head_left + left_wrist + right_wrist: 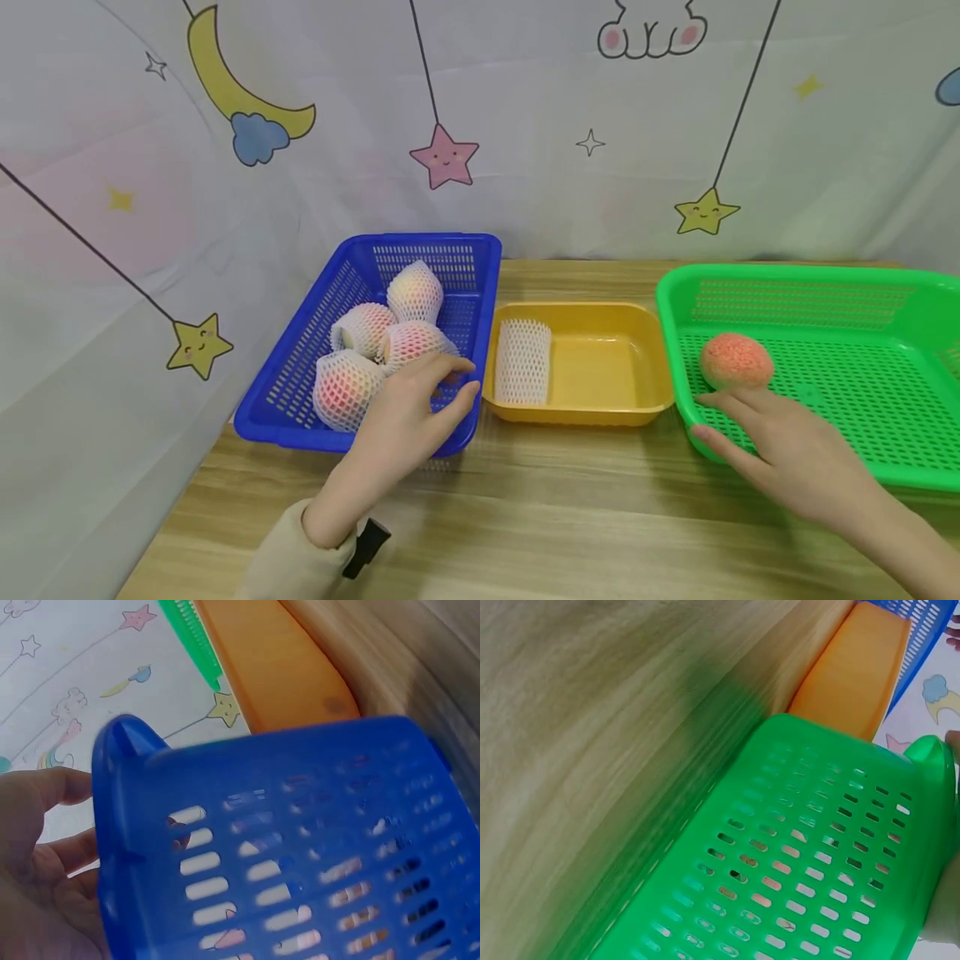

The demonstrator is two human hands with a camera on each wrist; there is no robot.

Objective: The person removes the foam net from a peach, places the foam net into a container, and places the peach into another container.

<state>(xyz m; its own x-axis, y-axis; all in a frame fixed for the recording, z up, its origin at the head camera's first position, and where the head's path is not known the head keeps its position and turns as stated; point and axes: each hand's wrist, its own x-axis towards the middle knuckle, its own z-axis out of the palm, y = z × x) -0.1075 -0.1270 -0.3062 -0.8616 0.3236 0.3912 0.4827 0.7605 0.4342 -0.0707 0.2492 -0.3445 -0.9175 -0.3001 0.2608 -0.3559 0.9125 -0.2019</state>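
The left hand reaches over the near right part of a blue basket, its fingers loosely bent beside a fruit in a white foam net. Several netted fruits, pale yellow and pink, lie in that basket. In the left wrist view, the basket's wall hides part of the fingers. Over the near left rim of a green basket is the right hand; its fingers are close to a pink-orange, peach-like fruit, whether touching I cannot tell. Neither hand visibly holds anything.
Between the two baskets stands a yellow tray, with a flat white foam net sleeve lying in its left side. All three containers rest on a wooden table. Behind them hangs a white cloth printed with stars and a moon.
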